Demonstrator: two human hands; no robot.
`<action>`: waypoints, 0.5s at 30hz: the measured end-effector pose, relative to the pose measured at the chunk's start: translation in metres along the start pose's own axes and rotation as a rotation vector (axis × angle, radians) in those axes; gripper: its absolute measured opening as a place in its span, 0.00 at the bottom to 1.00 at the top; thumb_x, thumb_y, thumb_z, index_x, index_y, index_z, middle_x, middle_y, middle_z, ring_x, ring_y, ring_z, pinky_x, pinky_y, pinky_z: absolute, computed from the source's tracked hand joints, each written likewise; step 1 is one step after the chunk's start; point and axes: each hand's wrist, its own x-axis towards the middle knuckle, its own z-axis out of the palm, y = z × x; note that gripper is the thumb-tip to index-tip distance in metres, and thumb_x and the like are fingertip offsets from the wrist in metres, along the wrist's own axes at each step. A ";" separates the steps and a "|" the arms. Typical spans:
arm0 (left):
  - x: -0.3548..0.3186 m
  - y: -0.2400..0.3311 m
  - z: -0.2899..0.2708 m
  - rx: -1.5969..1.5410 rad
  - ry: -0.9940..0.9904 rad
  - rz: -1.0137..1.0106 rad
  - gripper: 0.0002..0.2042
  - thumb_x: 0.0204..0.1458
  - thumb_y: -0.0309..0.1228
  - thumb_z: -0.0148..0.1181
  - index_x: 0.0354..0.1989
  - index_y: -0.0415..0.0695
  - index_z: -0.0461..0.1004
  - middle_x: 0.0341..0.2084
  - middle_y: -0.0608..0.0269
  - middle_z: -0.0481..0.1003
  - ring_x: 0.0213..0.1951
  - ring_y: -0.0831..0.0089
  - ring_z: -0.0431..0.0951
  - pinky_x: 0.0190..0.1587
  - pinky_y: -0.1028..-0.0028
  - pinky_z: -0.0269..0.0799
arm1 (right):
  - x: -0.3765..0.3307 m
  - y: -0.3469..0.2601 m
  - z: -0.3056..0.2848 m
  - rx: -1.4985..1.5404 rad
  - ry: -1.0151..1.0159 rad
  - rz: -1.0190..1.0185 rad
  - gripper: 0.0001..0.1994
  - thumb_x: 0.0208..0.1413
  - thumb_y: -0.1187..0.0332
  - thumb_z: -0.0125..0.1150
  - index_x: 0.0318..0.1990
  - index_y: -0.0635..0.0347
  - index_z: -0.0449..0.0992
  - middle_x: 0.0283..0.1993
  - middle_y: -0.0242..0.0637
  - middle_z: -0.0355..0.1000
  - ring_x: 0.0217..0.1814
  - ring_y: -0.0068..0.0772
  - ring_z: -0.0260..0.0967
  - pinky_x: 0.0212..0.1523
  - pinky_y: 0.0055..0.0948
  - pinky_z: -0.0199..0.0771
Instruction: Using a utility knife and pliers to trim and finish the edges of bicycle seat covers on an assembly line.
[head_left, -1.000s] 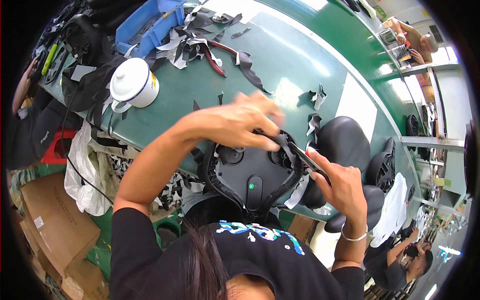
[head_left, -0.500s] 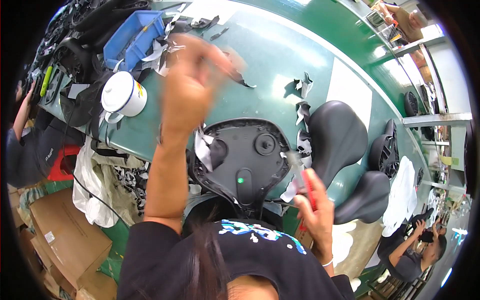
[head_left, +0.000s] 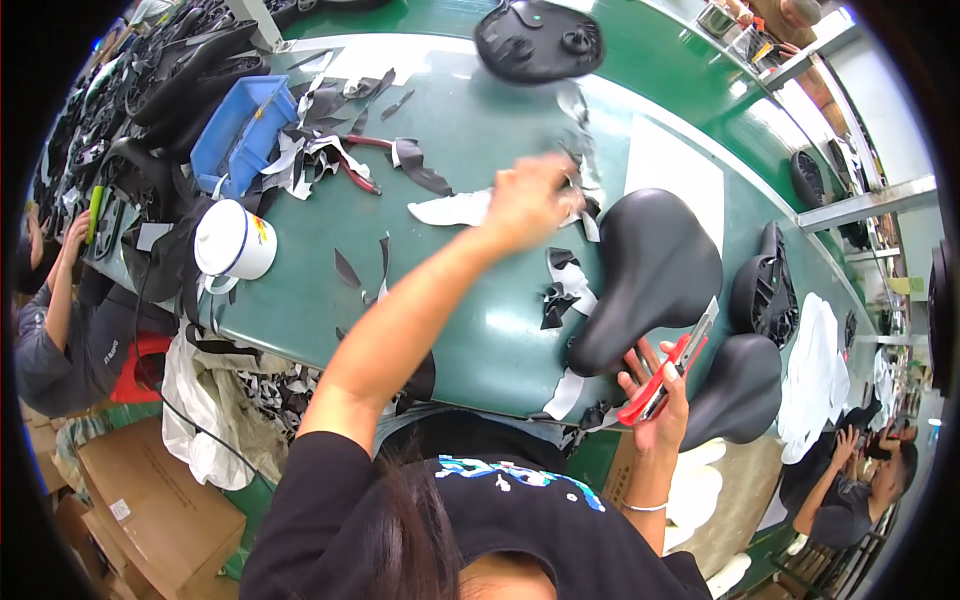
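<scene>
My right hand (head_left: 660, 420) holds a red utility knife (head_left: 665, 380) across the palm, its blade pointing up and away, beside the near end of a black bicycle saddle (head_left: 660, 265). That saddle lies smooth side up on the green table (head_left: 300, 300). Over the middle of the table my left hand (head_left: 535, 205) is smeared by motion, close to white and black trimmed scraps (head_left: 455, 208); whether its fingers hold any cannot be made out. Another saddle (head_left: 540, 42), slightly blurred, lies underside up past the far table edge.
A white enamel mug (head_left: 235, 240) and a blue bin (head_left: 240, 135) stand at the left. Near the bin lies a red-handled tool (head_left: 360, 175) among scraps. More saddles (head_left: 735, 390) sit at the right. Cardboard boxes (head_left: 160, 500) are at lower left; other people work on both sides.
The underside-up saddle has gone from in front of me to beyond the far table edge. My left hand has swung right. The knife in my right hand has turned, blade now up and right.
</scene>
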 end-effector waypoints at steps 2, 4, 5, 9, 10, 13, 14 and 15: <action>-0.032 0.019 0.023 0.207 0.014 0.381 0.19 0.45 0.38 0.62 0.44 0.46 0.70 0.47 0.51 0.67 0.52 0.54 0.65 0.51 0.57 0.60 | 0.011 -0.002 -0.006 0.041 -0.016 -0.016 0.23 0.53 0.65 0.59 0.55 0.60 0.62 0.58 0.57 0.61 0.54 0.45 0.68 0.40 0.35 0.78; -0.067 0.033 0.010 0.106 -0.209 0.411 0.12 0.44 0.30 0.58 0.39 0.45 0.68 0.43 0.51 0.65 0.48 0.53 0.65 0.46 0.57 0.63 | 0.015 -0.012 -0.008 -0.045 0.003 -0.084 0.21 0.54 0.67 0.59 0.54 0.62 0.64 0.53 0.57 0.66 0.42 0.36 0.73 0.35 0.30 0.78; -0.085 0.037 -0.011 0.060 -0.404 0.442 0.07 0.44 0.27 0.54 0.33 0.44 0.69 0.36 0.53 0.65 0.42 0.55 0.67 0.43 0.60 0.64 | 0.021 -0.021 -0.009 -0.306 0.047 -0.148 0.18 0.54 0.69 0.59 0.51 0.62 0.66 0.46 0.53 0.72 0.33 0.28 0.74 0.31 0.25 0.75; -0.127 0.049 -0.122 -0.332 -1.315 0.375 0.10 0.51 0.40 0.58 0.30 0.47 0.78 0.29 0.59 0.72 0.37 0.61 0.74 0.39 0.64 0.69 | 0.068 -0.070 -0.043 -0.690 0.195 -0.592 0.17 0.56 0.67 0.59 0.51 0.62 0.68 0.46 0.37 0.73 0.44 0.24 0.68 0.45 0.24 0.66; -0.127 0.038 -0.150 -0.403 -1.482 0.200 0.17 0.49 0.49 0.60 0.31 0.47 0.81 0.30 0.59 0.77 0.37 0.62 0.77 0.37 0.66 0.71 | 0.083 -0.075 -0.031 -0.608 0.230 -0.561 0.16 0.56 0.66 0.60 0.50 0.62 0.68 0.49 0.34 0.71 0.46 0.23 0.67 0.48 0.25 0.65; -0.107 0.037 -0.179 -0.244 -0.815 -0.101 0.09 0.48 0.33 0.65 0.28 0.39 0.80 0.36 0.54 0.78 0.34 0.64 0.79 0.35 0.68 0.74 | 0.119 -0.086 -0.055 -0.485 0.051 -0.273 0.17 0.51 0.73 0.63 0.49 0.57 0.68 0.44 0.29 0.67 0.48 0.21 0.64 0.54 0.22 0.59; -0.098 0.049 -0.179 -0.353 -0.703 -0.489 0.08 0.49 0.30 0.62 0.31 0.37 0.80 0.39 0.55 0.78 0.38 0.68 0.79 0.40 0.70 0.74 | 0.120 -0.084 -0.047 -0.508 -0.003 -0.239 0.16 0.49 0.73 0.64 0.46 0.56 0.68 0.43 0.28 0.66 0.46 0.20 0.63 0.53 0.21 0.58; -0.097 0.047 -0.166 -0.434 -0.622 -0.435 0.12 0.49 0.31 0.63 0.40 0.37 0.76 0.43 0.54 0.76 0.43 0.68 0.77 0.44 0.70 0.72 | 0.117 -0.079 -0.038 -0.533 -0.052 -0.207 0.16 0.47 0.74 0.65 0.42 0.55 0.68 0.42 0.27 0.64 0.44 0.19 0.62 0.52 0.21 0.58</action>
